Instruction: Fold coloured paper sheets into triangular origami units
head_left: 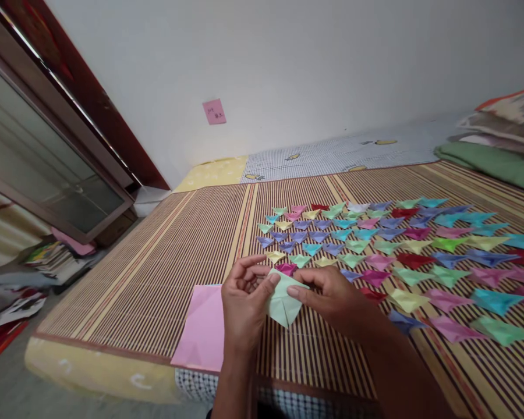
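Note:
Both hands hold a pale green folded paper (283, 304) just above the striped bamboo mat (157, 273). My left hand (243, 302) pinches its left edge with thumb and fingers. My right hand (329, 298) grips the right side, thumb pressed on the fold. A flat pink paper sheet (203, 327) lies on the mat under my left hand. Rows of several small folded paper pieces (375, 244) in many colours spread over the mat to the right and beyond my hands.
The mat covers a bed against a white wall with a pink sticky note (213, 111). Folded blankets and pillows (498, 145) are stacked at the far right. A glass-door cabinet (48, 157) and a pile of books (55, 259) stand on the floor at left.

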A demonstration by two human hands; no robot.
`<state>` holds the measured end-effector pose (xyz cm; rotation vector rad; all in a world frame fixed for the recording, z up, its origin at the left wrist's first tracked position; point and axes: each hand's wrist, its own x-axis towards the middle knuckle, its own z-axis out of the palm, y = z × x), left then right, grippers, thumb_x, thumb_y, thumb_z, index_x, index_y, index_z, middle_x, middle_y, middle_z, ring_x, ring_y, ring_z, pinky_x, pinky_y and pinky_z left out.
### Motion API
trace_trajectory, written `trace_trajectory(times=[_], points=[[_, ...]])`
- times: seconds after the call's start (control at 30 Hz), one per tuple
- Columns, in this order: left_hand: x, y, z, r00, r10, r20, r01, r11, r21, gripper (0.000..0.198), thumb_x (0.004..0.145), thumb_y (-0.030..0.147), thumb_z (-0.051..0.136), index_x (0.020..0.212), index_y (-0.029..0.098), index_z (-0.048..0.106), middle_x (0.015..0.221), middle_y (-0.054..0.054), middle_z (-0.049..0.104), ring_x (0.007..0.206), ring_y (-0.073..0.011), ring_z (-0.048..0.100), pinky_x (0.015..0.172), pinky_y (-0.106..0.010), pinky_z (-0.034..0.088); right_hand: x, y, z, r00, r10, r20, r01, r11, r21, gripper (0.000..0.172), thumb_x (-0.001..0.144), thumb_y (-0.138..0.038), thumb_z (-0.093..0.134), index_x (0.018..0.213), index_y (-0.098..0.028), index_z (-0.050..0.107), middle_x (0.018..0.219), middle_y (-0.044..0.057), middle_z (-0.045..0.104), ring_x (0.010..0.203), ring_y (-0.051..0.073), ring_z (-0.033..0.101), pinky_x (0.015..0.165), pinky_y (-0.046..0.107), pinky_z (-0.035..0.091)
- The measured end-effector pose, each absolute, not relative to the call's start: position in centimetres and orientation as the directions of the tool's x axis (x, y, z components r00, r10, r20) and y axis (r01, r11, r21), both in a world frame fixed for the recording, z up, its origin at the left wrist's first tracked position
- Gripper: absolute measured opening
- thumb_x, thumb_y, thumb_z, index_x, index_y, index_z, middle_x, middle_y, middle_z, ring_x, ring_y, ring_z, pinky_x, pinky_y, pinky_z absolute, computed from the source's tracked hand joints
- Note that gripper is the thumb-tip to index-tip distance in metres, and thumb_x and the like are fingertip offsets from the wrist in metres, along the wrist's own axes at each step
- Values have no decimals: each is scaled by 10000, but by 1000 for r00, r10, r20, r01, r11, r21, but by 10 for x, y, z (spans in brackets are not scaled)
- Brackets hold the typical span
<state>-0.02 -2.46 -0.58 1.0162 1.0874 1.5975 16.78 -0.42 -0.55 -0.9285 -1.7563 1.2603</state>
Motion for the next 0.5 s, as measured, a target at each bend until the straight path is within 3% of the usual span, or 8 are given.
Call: trace_trajectory(times=[0.2,0.37,0.5], points=[[1,-24,-1,-138,987,77,-231,-107,967,360,698,197,897,1020,178,737,778,5,738,660,-108,657,620,-183,509,163,-5,-5,-388,901,193,51,231,-972,226,880,-361,698,726,-196,691,667,-6,637,638,172,562,603,287,441],[2,-23,-3,-86,996,26,-292,-50,955,398,644,214,930,989,165,739,876,-22,759,778,-143,691,695,-216,545,161,-3,-6,-289,936,203,9,215,-977,212,879,-344,688,735,-189,675,679,-6,624,645,164,557,591,272,438],[5,-25,-9,-15,1000,-25,-334,18,942,253,696,251,915,825,144,726,716,14,703,624,-99,610,604,-193,492,165,-1,-8,-212,956,203,-22,204,-979,215,875,-363,704,765,-180,678,682,-19,603,641,146,532,589,254,433]])
